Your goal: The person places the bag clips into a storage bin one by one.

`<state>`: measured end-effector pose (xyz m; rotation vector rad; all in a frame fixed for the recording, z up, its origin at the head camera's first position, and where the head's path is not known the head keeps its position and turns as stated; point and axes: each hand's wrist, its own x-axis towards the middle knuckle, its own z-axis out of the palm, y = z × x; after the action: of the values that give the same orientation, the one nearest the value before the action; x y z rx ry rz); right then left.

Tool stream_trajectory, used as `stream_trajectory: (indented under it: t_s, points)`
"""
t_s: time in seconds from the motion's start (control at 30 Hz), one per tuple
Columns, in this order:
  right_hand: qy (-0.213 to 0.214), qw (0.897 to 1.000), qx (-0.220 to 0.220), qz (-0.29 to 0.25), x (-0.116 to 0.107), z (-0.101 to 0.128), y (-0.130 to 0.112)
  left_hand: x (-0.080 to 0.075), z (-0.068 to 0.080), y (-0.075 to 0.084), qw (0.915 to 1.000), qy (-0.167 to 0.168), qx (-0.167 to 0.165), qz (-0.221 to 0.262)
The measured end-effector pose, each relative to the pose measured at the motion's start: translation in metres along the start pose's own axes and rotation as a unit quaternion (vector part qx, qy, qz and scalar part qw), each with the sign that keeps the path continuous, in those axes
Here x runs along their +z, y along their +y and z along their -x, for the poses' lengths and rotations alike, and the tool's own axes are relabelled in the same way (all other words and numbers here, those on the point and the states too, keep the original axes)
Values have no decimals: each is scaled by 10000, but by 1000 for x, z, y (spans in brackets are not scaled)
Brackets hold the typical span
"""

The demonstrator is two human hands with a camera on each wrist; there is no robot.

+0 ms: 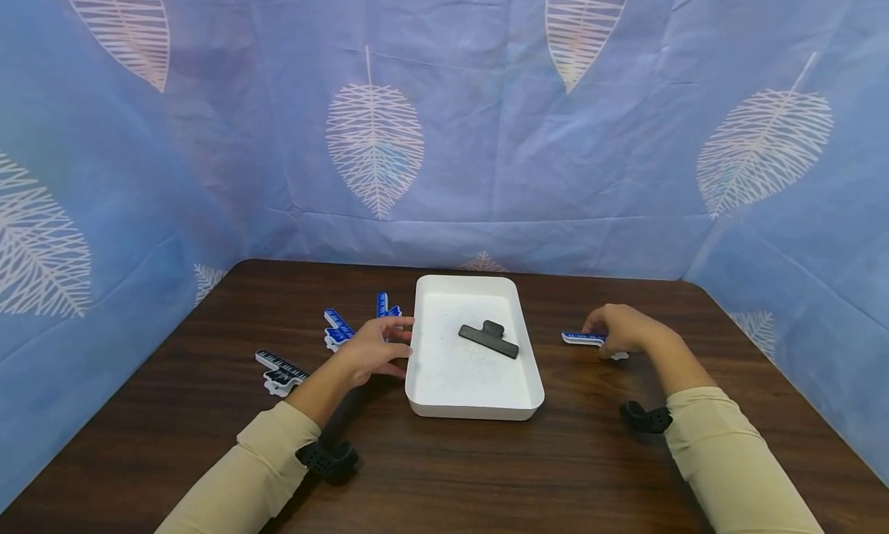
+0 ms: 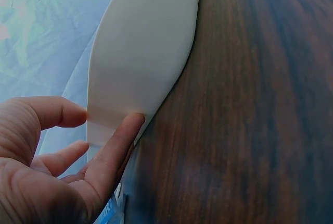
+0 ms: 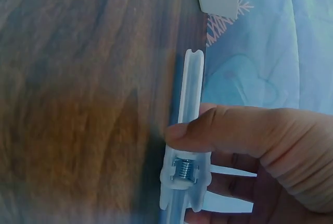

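At 3 o'clock of the tray (image 1: 531,364), right hand (image 1: 620,329) pinches a blue clip (image 1: 580,338) off the table; left hand (image 1: 371,351), fingers relaxed, steadies the tray's 9 o'clock wall.

No words, brand names or numbers can be read in any view. The blue clips (image 1: 338,327) and the black-and-white clip (image 1: 281,369) on the desk (image 1: 583,472) carry ruler-like white tick marks, too small to make out any figures.
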<state>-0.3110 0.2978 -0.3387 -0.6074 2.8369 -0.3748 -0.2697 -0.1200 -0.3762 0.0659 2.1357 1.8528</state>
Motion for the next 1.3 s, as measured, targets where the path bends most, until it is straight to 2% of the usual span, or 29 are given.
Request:
stream_trajectory:
  t_s: [0.5,0.8,1.3]
  points:
    - [-38,9999,-51,147,-5,8,-4,-1,0,-3,10000,-20,-17,35]
    - [-106,9998,-99,142,-10,4,-12,-1,1,-2,10000,-1,-9,-14]
    - [-116,9989,-44,458,-26,5,-40,0,1,1,10000,-30,16,-3]
